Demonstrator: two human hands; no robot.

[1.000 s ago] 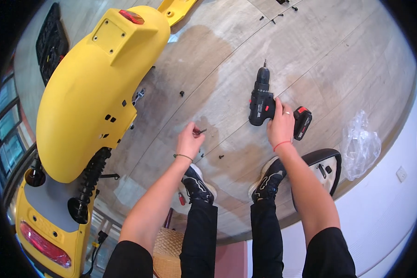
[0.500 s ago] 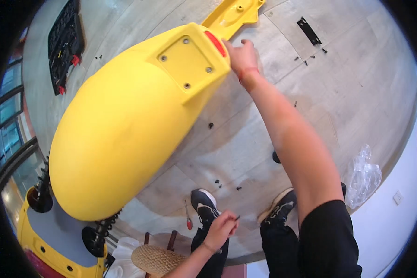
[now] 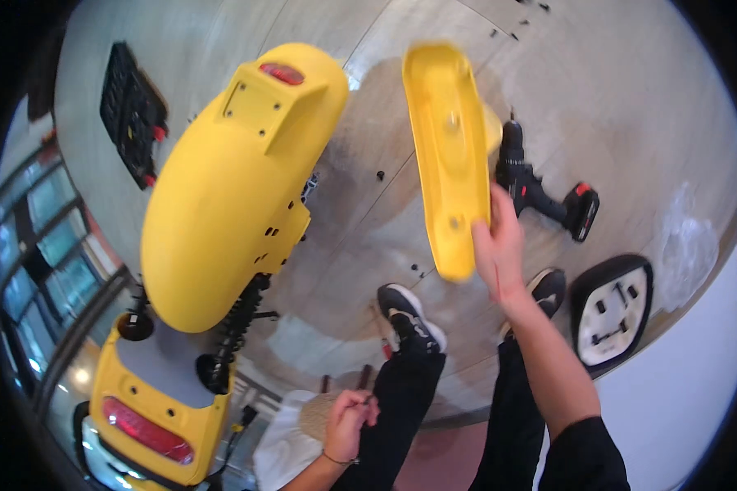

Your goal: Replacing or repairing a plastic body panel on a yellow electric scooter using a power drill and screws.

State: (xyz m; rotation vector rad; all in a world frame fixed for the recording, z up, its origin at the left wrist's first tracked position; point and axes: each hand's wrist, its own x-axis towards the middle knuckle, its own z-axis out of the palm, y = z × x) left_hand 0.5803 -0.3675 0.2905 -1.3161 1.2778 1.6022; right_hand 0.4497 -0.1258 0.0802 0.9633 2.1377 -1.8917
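My right hand point(image 3: 499, 245) grips the near end of a long yellow plastic cover point(image 3: 449, 155), thumb on its inner face, holding it over the floor. The cover is hollow, like a trough, with round bosses inside. Close to my left thigh, my left hand point(image 3: 350, 417) is closed on something small and dark, too little shown to name. To the left stands a large yellow fender point(image 3: 229, 196) with a red reflector point(image 3: 282, 74) and a flat mount with screw holes. Neither hand touches it. Beside the cover, a black cordless drill point(image 3: 540, 184) lies on the floor.
An open black tool case point(image 3: 131, 114) lies at the far left. Black coil springs point(image 3: 241, 327) and a yellow body with a red tail light point(image 3: 149, 430) are at the lower left. An upturned black seat point(image 3: 614, 311), a clear plastic bag point(image 3: 686, 245) and loose screws point(image 3: 418, 270) lie about.
My right hand has taken the yellow cover from beyond the fender and brought it nearer. My left hand stays closed near my leg. The whole view has shifted, revealing the drill and seat.
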